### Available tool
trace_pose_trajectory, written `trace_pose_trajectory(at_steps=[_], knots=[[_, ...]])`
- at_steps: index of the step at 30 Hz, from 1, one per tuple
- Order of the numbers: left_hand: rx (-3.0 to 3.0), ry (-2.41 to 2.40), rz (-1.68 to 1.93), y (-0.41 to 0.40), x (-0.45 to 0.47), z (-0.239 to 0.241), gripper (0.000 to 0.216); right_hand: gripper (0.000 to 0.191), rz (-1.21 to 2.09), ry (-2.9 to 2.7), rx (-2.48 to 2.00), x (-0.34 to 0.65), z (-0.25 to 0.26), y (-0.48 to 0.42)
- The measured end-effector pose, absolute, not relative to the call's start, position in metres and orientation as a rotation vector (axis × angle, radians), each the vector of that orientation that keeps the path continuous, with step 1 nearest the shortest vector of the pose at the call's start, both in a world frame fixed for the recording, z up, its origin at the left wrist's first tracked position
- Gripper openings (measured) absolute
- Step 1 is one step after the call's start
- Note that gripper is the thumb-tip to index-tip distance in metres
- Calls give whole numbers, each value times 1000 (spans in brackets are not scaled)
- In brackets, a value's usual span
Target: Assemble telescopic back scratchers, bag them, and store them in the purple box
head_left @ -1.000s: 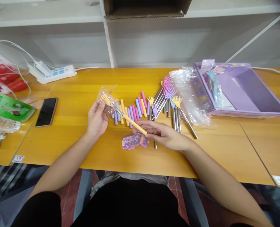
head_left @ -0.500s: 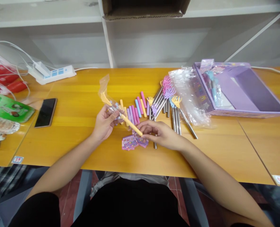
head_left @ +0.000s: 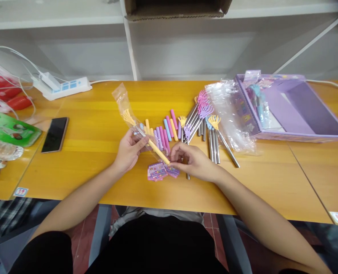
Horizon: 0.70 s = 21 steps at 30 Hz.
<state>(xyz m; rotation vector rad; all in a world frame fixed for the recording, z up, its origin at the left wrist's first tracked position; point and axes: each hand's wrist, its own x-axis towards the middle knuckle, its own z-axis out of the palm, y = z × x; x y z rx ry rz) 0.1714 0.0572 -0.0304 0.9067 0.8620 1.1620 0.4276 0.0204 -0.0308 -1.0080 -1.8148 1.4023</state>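
Observation:
My left hand [head_left: 128,150] is closed round a clear plastic sleeve [head_left: 122,99] with a yellow back scratcher [head_left: 146,137] inside it. Its claw end points up and to the left. My right hand [head_left: 193,160] pinches the end of the scratcher's yellow handle, just above a small stack of purple cards [head_left: 160,171]. Behind my hands lie several loose scratchers [head_left: 199,120] with steel shafts and pastel grips [head_left: 165,131] on the wooden table [head_left: 94,125].
A purple box [head_left: 289,110] stands open at the right, with clear bags [head_left: 228,110] beside it. A phone [head_left: 55,134], a power strip [head_left: 66,86], red packets [head_left: 5,95] and a green packet [head_left: 8,129] lie at the left. White shelving [head_left: 128,42] runs behind the table.
The sleeve has slid further down over the yellow scratcher. My left hand moved right along the shaft toward my right hand, which stayed at the handle end.

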Motion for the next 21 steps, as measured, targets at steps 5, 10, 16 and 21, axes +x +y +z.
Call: trace_pose_trajectory(at_steps=[5,10,16,21], knots=[[933,849,1117,52,175,-34,54,27,1280,-1834,-1028,425,-28,20],[1016,836,1065,46,179,-47,53,29,1201,-1865,-1037,424,-28,21],[1135,793,980,40,181,-51,51,29,1148,-1920,-1002,421,-29,21],[1172,766,982,41,180,-46,49,30,1129,-1970,-987,421,-30,20]])
